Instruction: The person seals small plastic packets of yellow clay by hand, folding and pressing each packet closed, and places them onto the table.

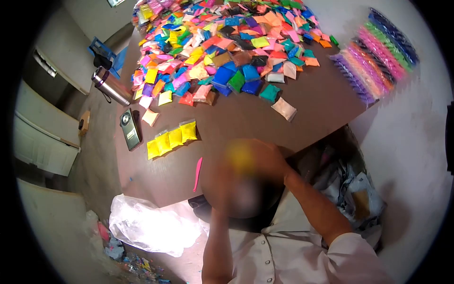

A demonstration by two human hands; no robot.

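Observation:
A blur covers the area in front of my chest, where both hands meet. A yellow thing (241, 155), apparently a small packet, shows smeared between them. My right hand (268, 158) is bent around its right side and seems to hold it. Close by on the left is my left hand (221, 177), its fingers too blurred to make out. On the brown table (227, 125), a row of several yellow packets (175, 137) lies to the left. Nearer to me rests a pink plastic modelling tool (197, 174).
A large heap of small coloured packets (227, 52) covers the far table. At the left edge are a phone (130, 128) and a steel flask (111, 86). Bundles of coloured, clear-wrapped strips (373, 57) lie right. Plastic bags (151, 225) and a filled bin (354, 189) flank me.

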